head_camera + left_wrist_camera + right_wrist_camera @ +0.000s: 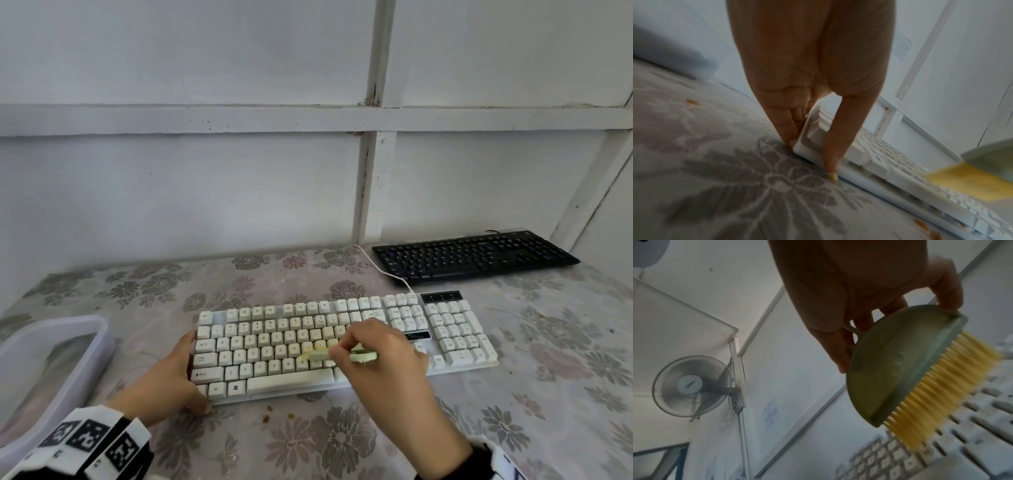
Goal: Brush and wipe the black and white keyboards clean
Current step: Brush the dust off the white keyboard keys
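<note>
both hands are on the white keyboard [346, 346]. my left hand [164, 380] holds its left end: the thumb [840, 133] lies against the near front edge and the fingers [785, 125] press on the side wall, so that corner sits between them. my right hand [380, 363] is over the middle keys, fingers curled round a small green brush [337, 356]. from the right wrist view i see the brush has a rounded green back and yellow bristles [945, 386], and the bristles point down at the keys. i cannot tell if they touch the keys, as that part is blurry.

the white keyboard lies flat on a table with a flowered cloth [342, 442]. the black keyboard [472, 255] is behind the white keyboard and to its right, close to the wall, and no hand is near it. a white cable [380, 267] runs from the back of the white keyboard toward the wall. a clear plastic tub [54, 363] sits to the left of the white keyboard. a few small brown crumbs [265, 418] lie on the cloth just in front of the white keyboard.
</note>
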